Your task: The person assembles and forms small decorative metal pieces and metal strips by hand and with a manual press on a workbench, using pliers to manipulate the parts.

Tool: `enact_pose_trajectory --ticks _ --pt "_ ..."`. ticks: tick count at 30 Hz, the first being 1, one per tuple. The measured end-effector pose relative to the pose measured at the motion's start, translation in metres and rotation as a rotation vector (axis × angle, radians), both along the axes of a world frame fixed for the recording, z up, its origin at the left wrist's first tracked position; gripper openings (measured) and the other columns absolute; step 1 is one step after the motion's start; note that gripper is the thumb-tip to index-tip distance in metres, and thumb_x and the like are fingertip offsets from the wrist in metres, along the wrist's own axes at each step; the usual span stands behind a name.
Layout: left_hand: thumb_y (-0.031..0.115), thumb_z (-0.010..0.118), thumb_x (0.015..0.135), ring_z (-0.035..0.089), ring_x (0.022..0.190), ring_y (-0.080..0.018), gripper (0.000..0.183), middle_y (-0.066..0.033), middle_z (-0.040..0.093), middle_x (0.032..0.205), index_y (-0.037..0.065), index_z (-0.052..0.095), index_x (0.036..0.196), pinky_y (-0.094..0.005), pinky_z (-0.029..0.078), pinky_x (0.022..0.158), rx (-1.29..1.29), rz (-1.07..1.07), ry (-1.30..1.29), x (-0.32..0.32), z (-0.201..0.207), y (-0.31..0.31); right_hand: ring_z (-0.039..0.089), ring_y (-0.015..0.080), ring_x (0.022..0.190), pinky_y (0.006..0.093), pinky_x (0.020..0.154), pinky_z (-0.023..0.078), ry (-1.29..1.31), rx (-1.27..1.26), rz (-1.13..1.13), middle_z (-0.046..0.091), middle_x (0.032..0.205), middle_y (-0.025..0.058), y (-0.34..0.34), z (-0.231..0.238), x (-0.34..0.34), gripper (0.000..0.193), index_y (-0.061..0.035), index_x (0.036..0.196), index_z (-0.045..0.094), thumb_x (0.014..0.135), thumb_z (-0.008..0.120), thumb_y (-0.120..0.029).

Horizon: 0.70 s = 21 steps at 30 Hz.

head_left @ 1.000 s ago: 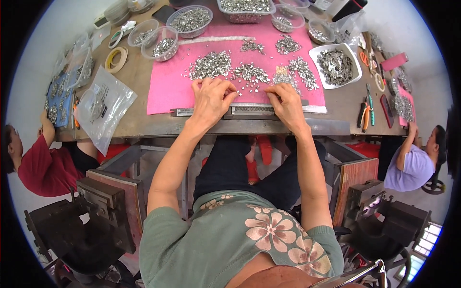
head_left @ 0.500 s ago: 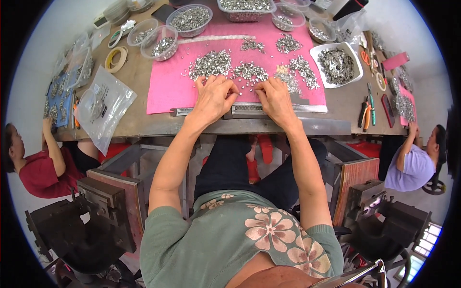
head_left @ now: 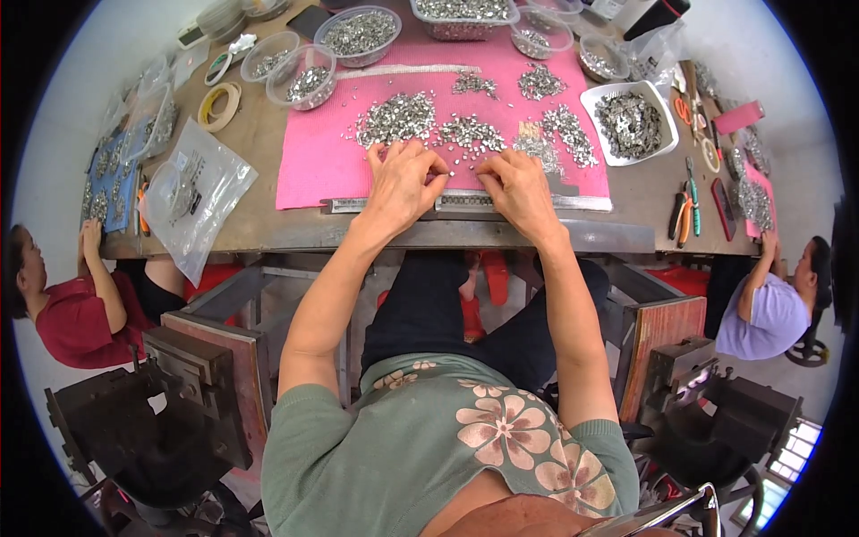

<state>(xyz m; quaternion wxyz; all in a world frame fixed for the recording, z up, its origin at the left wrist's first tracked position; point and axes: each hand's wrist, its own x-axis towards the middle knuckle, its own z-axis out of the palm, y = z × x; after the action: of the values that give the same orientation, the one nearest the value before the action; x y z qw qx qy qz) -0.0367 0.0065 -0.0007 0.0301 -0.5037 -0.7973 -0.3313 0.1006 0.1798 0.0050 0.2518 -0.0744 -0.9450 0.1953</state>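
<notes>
On the pink mat, both hands pick tiny metal parts to fill the long metal strip. Left hand and right hand pinch parts; next needs careful lining up.

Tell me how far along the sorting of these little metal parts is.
Some looks done: a white tray and bowls hold parts. In hand: left hand and right hand work at the metal strip. Left: loose piles on the pink mat.
</notes>
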Motion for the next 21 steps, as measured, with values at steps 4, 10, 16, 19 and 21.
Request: enact_pose_trajectory --ticks 4,10,16,19,21 --pt "0.023 0.076 0.085 0.057 0.095 -0.0224 0.012 -0.0015 0.060 0.087 0.013 0.073 0.091 -0.0511 0.029 0.103 -0.007 0.039 0.005 0.004 -0.002 0.003 0.063 0.0250 0.084 0.0401 0.078 0.042 -0.045 -0.036 -0.033 0.065 0.082 0.0053 0.001 0.001 0.001 0.007 -0.0071 0.089 0.071 0.084 0.075 -0.011" --pt "0.022 0.077 0.082 0.057 0.097 -0.0234 0.011 -0.0017 0.059 0.087 0.013 0.073 0.088 -0.0581 0.026 0.104 0.025 0.088 0.028 0.010 -0.003 0.006 0.063 0.0254 0.081 0.0400 0.077 0.042 -0.037 -0.083 -0.050 0.065 0.080 0.0056 0.000 0.000 0.002 0.008 -0.0059 0.087 0.070 0.083 0.075 -0.010" --pt "0.023 0.078 0.082 0.057 0.095 -0.0228 0.011 -0.0012 0.059 0.085 0.013 0.073 0.086 -0.0591 0.025 0.106 0.032 0.115 0.054 0.012 -0.004 0.010 0.064 0.0274 0.082 0.0412 0.076 0.044 -0.065 -0.116 -0.045 0.065 0.080 0.0067 0.003 -0.001 0.000 0.009 -0.0046 0.086 0.069 0.083 0.075 -0.010" --pt "0.025 0.077 0.084 0.058 0.095 -0.0219 0.013 -0.0007 0.059 0.084 0.013 0.074 0.089 -0.0576 0.025 0.107 -0.002 0.091 0.066 0.009 -0.004 0.010 0.064 0.0281 0.082 0.0411 0.076 0.044 -0.046 -0.080 -0.061 0.066 0.081 0.0072 0.001 -0.001 -0.001 0.008 -0.0043 0.086 0.069 0.083 0.074 -0.010" --pt "0.025 0.077 0.085 0.058 0.094 -0.0216 0.013 -0.0005 0.059 0.083 0.013 0.074 0.089 -0.0578 0.024 0.108 0.012 0.062 0.067 0.007 -0.001 0.006 0.063 0.0282 0.082 0.0408 0.077 0.044 -0.016 -0.072 -0.063 0.065 0.081 0.0074 -0.004 -0.001 0.001 0.008 -0.0041 0.087 0.069 0.084 0.074 -0.009"
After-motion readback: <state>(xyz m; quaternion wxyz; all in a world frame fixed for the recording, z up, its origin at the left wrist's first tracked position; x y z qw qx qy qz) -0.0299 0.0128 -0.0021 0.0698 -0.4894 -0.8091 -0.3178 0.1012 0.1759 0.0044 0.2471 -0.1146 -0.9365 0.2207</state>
